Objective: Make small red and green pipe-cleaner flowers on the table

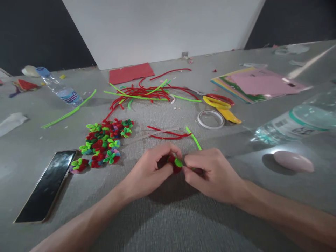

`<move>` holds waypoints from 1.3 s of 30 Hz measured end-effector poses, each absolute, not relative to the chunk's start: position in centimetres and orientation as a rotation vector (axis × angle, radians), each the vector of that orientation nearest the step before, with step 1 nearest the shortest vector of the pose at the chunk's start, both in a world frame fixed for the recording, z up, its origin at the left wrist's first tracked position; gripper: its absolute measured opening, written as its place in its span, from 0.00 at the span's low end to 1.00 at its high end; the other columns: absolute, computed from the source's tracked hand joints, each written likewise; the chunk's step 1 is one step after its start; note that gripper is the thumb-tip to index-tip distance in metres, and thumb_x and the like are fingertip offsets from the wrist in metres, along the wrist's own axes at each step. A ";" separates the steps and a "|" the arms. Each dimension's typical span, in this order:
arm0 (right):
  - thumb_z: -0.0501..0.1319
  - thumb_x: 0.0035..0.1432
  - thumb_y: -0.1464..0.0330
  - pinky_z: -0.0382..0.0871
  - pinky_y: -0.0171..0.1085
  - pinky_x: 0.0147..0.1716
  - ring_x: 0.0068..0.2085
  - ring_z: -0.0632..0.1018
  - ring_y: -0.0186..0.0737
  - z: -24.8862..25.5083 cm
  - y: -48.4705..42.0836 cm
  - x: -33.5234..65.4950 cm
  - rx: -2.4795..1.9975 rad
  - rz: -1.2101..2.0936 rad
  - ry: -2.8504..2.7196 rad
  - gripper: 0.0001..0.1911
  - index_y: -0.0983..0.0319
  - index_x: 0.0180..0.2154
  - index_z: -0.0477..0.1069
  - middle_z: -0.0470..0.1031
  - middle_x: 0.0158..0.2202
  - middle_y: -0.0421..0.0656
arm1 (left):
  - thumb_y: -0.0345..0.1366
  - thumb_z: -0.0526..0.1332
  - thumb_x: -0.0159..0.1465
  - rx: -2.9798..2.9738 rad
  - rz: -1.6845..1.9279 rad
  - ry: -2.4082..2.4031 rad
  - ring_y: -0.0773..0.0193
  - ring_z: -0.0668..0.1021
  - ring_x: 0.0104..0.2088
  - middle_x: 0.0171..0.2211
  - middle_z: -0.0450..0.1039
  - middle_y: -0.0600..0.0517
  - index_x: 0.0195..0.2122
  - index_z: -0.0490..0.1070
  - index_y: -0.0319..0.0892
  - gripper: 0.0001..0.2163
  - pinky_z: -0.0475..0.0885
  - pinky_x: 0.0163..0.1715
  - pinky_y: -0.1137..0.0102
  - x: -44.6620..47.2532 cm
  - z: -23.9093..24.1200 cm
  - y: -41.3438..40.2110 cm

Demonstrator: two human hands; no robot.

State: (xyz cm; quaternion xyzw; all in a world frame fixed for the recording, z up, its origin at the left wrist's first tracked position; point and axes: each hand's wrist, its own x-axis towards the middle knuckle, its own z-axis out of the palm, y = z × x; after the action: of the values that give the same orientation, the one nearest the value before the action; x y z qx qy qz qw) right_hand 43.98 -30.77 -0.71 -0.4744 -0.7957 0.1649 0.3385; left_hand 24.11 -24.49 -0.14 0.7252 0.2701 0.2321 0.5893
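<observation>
Between the thumb and fingers of my left hand (151, 171) is a small red and green pipe-cleaner strawberry-like piece (177, 163). My right hand (210, 171) is closed in a pinch at the green part of the same piece, with its fingertips partly hiding it. Just beyond my hands lie two red pipe cleaners (170, 137), crossed by a thin translucent stick (154, 133). A short bright green pipe cleaner (193, 137) rests above my right knuckles. Off to the left sits a cluster of finished-looking red and green pipe-cleaner pieces (98, 145).
A phone (46, 185) lies at left, near a small water bottle (61, 87). Farther back are a pile of pipe cleaners (141, 93), red paper (131, 72), scissors (223, 106) and a tape roll (198, 119). Coloured sheets (262, 83), a large bottle (296, 122) and a pink oval object (293, 161) occupy the right.
</observation>
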 end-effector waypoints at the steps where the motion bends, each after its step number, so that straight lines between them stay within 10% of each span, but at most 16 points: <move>1: 0.57 0.59 0.74 0.46 0.34 0.25 0.23 0.53 0.28 -0.8 -30.7 44.0 -1.254 0.449 -2.083 0.17 0.60 0.24 0.50 0.49 0.21 0.32 | 0.21 0.54 0.61 1.736 0.549 0.664 0.71 0.73 0.34 0.33 0.73 0.58 0.40 0.72 0.42 0.13 0.66 0.35 0.74 24.1 -0.2 -24.5; 10: 0.58 0.66 0.65 0.52 0.36 0.29 0.28 0.65 0.33 -0.5 -30.7 44.0 -1.494 0.603 -2.110 0.07 0.60 0.35 0.65 0.68 0.27 0.36 | 0.22 0.60 0.61 1.989 0.662 0.800 0.73 0.74 0.30 0.33 0.74 0.60 0.38 0.71 0.43 0.09 0.68 0.32 0.75 24.1 -0.2 -24.6; 20: 0.58 0.57 0.73 0.49 0.33 0.26 0.24 0.55 0.28 -0.2 -30.6 44.0 -1.359 0.635 -1.984 0.12 0.59 0.26 0.55 0.53 0.22 0.31 | 0.24 0.61 0.66 1.869 0.643 0.665 0.71 0.79 0.36 0.37 0.77 0.57 0.44 0.71 0.44 0.09 0.73 0.38 0.76 23.9 -0.5 -24.6; 39: 0.60 0.63 0.66 0.51 0.32 0.23 0.26 0.58 0.29 0.2 -30.1 44.9 -1.273 1.023 -1.778 0.15 0.61 0.25 0.61 0.56 0.23 0.33 | 0.31 0.68 0.69 1.307 0.594 0.425 0.70 0.77 0.36 0.40 0.74 0.52 0.45 0.71 0.42 0.07 0.76 0.37 0.76 23.5 -0.5 -23.5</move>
State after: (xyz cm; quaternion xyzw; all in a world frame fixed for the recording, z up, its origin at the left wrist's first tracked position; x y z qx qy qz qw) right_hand 44.85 -30.13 0.17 -0.4928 -0.6884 0.3959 0.3556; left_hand 23.51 -23.46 -0.55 0.5940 0.1932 0.2701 0.7327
